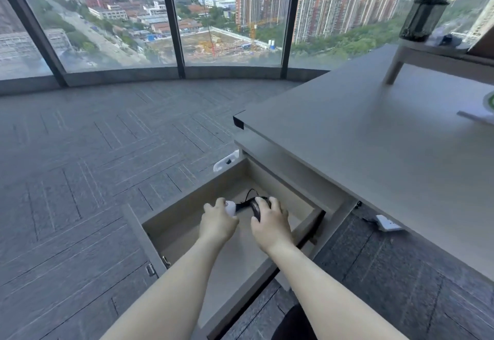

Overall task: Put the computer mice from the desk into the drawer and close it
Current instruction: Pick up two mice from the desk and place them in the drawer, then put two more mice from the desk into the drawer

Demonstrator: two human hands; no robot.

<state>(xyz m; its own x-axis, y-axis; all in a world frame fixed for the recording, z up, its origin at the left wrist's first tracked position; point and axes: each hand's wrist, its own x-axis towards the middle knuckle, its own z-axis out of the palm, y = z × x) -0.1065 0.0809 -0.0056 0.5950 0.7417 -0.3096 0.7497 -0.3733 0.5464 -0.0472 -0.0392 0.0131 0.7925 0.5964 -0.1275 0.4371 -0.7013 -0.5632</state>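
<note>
The beige drawer (187, 200) stands pulled out below the grey desk (374, 152). Both my hands reach down into it. My left hand (217, 220) is closed around a white mouse (230, 208). My right hand (270, 223) grips a black mouse (256, 207), whose thin black cable (250, 193) loops toward the drawer's back wall. A dark part lies between the two mice; I cannot tell whether it belongs to the black mouse. Both mice are low inside the drawer, near its far end.
On the desk at the far right stand a white riser (417, 56) with a dark cylinder (423, 18) on it. A white power strip (386, 223) lies on the carpet under the desk. Floor-to-ceiling windows curve behind, with grey carpet to the left.
</note>
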